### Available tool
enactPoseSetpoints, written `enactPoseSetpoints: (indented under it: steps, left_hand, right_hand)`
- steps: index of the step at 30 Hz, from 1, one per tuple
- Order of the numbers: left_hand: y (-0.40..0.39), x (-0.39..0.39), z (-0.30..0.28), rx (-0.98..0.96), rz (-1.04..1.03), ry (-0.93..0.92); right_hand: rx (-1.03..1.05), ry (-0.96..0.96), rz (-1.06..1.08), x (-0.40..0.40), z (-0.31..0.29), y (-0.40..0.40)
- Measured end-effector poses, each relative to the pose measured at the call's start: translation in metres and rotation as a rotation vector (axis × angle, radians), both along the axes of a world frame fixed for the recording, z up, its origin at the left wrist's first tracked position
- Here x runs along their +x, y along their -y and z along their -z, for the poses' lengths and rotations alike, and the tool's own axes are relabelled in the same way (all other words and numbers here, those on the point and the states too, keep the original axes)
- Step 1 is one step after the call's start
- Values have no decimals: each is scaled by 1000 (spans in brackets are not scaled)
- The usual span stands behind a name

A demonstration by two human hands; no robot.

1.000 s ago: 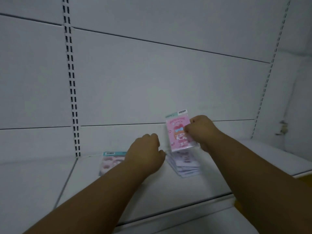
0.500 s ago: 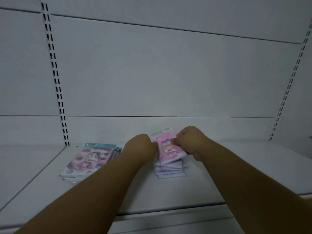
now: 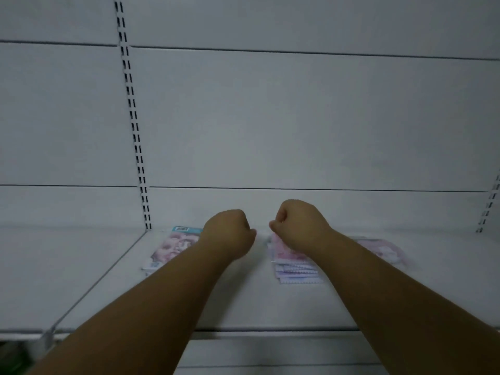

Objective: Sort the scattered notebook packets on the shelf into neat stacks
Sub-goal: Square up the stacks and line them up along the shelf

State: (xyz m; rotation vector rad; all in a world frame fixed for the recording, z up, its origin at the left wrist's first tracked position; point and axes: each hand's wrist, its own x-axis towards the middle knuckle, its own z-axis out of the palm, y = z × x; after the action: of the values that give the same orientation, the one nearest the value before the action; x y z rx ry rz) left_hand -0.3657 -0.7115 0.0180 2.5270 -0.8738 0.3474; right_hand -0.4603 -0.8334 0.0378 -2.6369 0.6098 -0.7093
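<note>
Notebook packets (image 3: 295, 263) under the right grip (image 3: 297, 226) lie fanned; its curled fingers seem empty, like the left grip (image 3: 230, 231), so a nudge could scatter them.

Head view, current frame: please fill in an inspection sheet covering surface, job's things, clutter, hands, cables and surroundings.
Surface: white shelf, dimly lit, front edge visible.
Job's things: middle stack of notebook packets, fanned at its near edge; left pile with a teal header and barcode, partly behind the left forearm; right packets, blurred, partly behind the right forearm.
Clutter: nothing seen.
Hands: left hand curled, between the left pile and middle stack, nothing visibly held; right hand curled over the far end of the middle stack, grip on a packet cannot be told.
Cables: nothing seen.
Surroundings: white back panels, slotted uprights.
</note>
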Motion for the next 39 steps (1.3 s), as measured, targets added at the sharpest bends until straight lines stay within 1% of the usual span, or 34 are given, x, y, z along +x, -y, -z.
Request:
enactPoseSetpoints:
  steps: [4, 8, 9, 11, 12, 17, 19, 20, 23, 25, 27, 28, 30, 32, 35, 37, 39]
  left_hand:
    - [-64, 30, -8, 4, -98, -33]
    - [-124, 64, -5, 110, -239, -74]
    - [-133, 70, -2, 104, -232, -127]
    - [-142, 75, 2, 84, -156, -281]
    - [-144, 75, 4, 93, -119, -327]
    - [-131, 65, 12, 52, -10, -318]
    - [-124, 59, 14, 49, -4, -308]
    - [-122, 57, 14, -5, -17, -329]
    - [-120, 59, 15, -242, -31, -484]
    - [-120, 61, 14, -446, -15, -570]
    - [-121, 61, 14, -589, 50, -591]
    - [-122, 60, 14, -650, 108, -599]
    - [-126, 56, 13, -747, 244, -619]
    - [-130, 52, 13, -809, 336, -655]
    - [-133, 47, 20, -904, 485, -781]
    - [-133, 40, 24, -962, 582, -871]
    - [-132, 37, 25, -1031, 656, -950]
  right_hand:
    - [31, -53, -99, 27, -4, -52]
    - [23, -133, -94, 52, 7, -94]
    - [11, -154, -74, 57, 10, -102]
    - [-16, -197, -17, 62, 16, -113]
    - [-12, -209, 10, 64, 18, -117]
    - [102, -188, 103, 70, 34, -127]
    - [161, -154, 121, 70, 35, -129]
    - [198, -137, 121, 70, 35, -128]
    - [344, -73, 129, 68, 34, -124]
    - [314, -16, 149, 70, 35, -122]
    - [276, 69, 120, 70, 35, -119]
    - [296, 127, 84, 69, 35, -119]
    - [401, 249, -8, 65, 35, -117]
    - [546, 322, -89, 61, 35, -116]
    - [630, 315, -172, 61, 39, -122]
    - [760, 348, -275, 63, 44, -130]
    - [867, 377, -335, 64, 49, -133]
